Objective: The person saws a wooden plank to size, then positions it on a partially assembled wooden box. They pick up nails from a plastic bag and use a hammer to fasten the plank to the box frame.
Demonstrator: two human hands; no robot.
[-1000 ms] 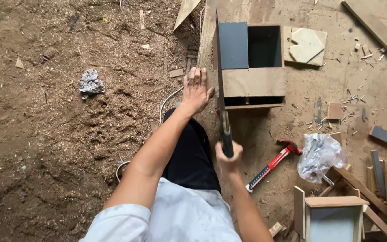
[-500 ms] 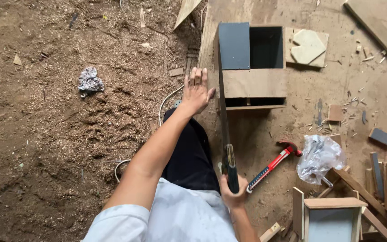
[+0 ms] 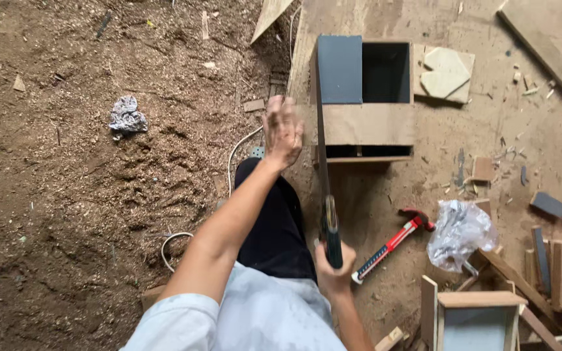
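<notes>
The wooden box, open on top with a dark panel over its left half, lay in the same spot on the sawdust-strewn floor as half a second before, but the left hand had lifted off its left edge and hung blurred just beside it, fingers spread and grasping nothing (earlier it had pressed flat there). The handsaw ran along the box's left side, blade edge-on and reaching up past the dark panel, and the right hand was clenched round its dark handle, sitting a little farther from the box than a second ago. To the right, a crumpled clear plastic bag lay beside a stack of wood offcuts, with a small open wooden frame below it. A red-handled claw hammer rested between the saw handle and the bag. A white cable curved out of the sawdust near the person's dark-trousered knee, and a crumpled grey rag lay well apart to the left.
</notes>
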